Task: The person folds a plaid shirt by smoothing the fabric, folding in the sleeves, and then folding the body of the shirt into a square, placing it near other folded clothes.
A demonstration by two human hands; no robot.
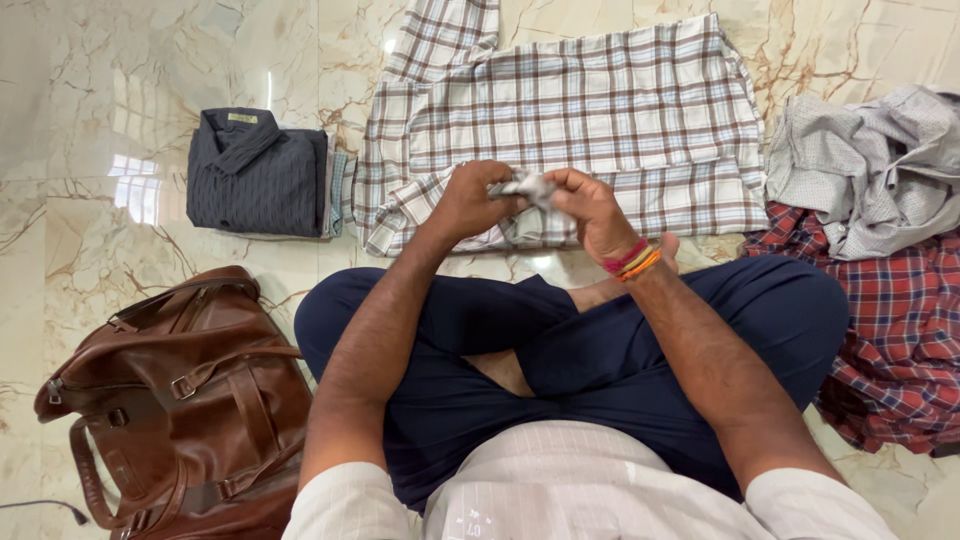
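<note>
While pinching a small bit of cloth at the near edge of the checked shirt (600,110), left hand (468,200) & right hand (590,210) both closed tight on it, fingertips nearly meeting, knuckles up. Looks like a cuff or sleeve end, can't tell for sure tbh, too bunched up. Rest of the shirt spread flat on the marble floor (120,260), just beyond the crossed legs (600,350), collar end far-left, hem to the right.

Step in hand, imo: sorting out that sleeve end before folding, body of the shirt already squared off. Next move prob calls for laying the pinched bit flat w/o dragging the near edge out of line, then smoothing across.

Room-wise: tight on the right, with a crumpled grey shirt (870,165) touching the checked one's right edge and a red plaid shirt (900,330) heaped just near of that, up against the right knee. On the left, a folded dark shirt (255,172) just beside the checked one's left edge, stacked on smth lighter. Brown leather bag (190,400) near-left, by the left knee. Most bare floor far-left & along the far side.
</note>
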